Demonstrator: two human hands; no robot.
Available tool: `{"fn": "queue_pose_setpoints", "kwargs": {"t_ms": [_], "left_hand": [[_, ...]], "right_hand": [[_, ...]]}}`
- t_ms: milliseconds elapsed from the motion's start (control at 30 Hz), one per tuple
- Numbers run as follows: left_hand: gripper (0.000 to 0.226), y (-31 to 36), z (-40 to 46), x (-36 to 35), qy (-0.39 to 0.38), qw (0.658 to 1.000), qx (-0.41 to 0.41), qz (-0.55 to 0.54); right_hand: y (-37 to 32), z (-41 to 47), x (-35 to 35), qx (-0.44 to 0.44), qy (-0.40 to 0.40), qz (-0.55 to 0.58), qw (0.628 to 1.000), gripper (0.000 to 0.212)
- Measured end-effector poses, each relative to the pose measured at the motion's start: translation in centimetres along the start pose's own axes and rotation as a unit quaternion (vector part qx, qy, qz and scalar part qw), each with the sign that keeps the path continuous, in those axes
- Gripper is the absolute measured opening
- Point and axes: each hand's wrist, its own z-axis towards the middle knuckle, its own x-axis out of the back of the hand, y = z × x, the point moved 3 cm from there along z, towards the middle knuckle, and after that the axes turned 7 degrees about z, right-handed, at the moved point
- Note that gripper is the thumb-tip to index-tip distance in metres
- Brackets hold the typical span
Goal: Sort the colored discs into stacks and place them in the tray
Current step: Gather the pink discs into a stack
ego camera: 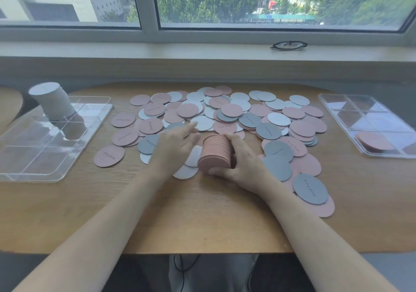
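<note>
A stack of pink discs (215, 154) stands on the wooden table (157, 219) in front of me. My right hand (243, 163) grips this stack, thumb at its base and fingers round its far side. My left hand (177, 144) reaches forward just left of the stack, fingers straight over the loose discs. Several pink, white and grey discs (227, 114) lie scattered across the middle. A clear tray (33, 156) on the left holds a tall white stack (53, 102). A clear tray (337, 109) on the right holds a low pink stack (372, 142).
Black glasses (288, 45) lie on the window sill behind the table. The table's front edge runs close to my body, with bare wood between it and the discs. A grey disc (310, 188) lies near my right forearm.
</note>
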Motion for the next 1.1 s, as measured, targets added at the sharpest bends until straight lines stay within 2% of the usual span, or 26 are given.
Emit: {"fn": "queue_pose_setpoints", "kwargs": {"t_ms": [33,67,167,267,467,633,767,833,933,1100], "left_hand": [[0.038,-1.2,-0.1,0.6,0.052,0.995,0.020,0.079],[0.035,-2.2,-0.3,1.2,0.076,0.986,0.041,0.145],[0.054,-4.5,-0.4,1.7,0.017,0.953,0.103,0.284],[0.057,-5.4,0.0,2.4,0.010,0.944,0.086,0.320],[0.033,-4.9,0.2,3.0,0.048,0.938,-0.004,0.344],[0.049,-4.6,-0.9,3.3,0.124,0.949,-0.037,0.289],[0.030,-2.1,-1.8,3.3,0.166,0.968,-0.064,0.176],[0.022,-0.7,-1.8,2.9,0.156,0.981,-0.050,0.106],[0.019,1.0,-1.4,1.5,0.102,0.994,-0.021,-0.016],[0.023,1.0,-0.8,-1.0,0.025,0.988,0.038,-0.151]], "right_hand": [[0.1,0.0,0.0,0.000,-0.004,-0.001,1.000,0.098],[0.0,0.0,0.0,-0.002,-0.007,-0.003,1.000,0.098],[0.0,0.0,0.0,0.004,-0.008,-0.009,1.000,0.099],[0.2,0.0,0.0,0.008,-0.004,-0.013,1.000,0.098],[-0.1,-0.1,0.1,0.001,-0.002,-0.012,1.000,0.098],[-0.1,-0.1,0.1,-0.008,-0.003,0.001,1.000,0.097],[0.1,-0.2,0.0,-0.012,-0.015,0.015,1.000,0.096],[0.2,-0.2,-0.1,-0.007,-0.016,0.023,1.000,0.095],[0.4,-0.2,-0.1,-0.001,-0.019,0.036,0.999,0.095],[0.6,-0.1,-0.1,0.001,-0.002,0.050,0.999,0.098]]}}
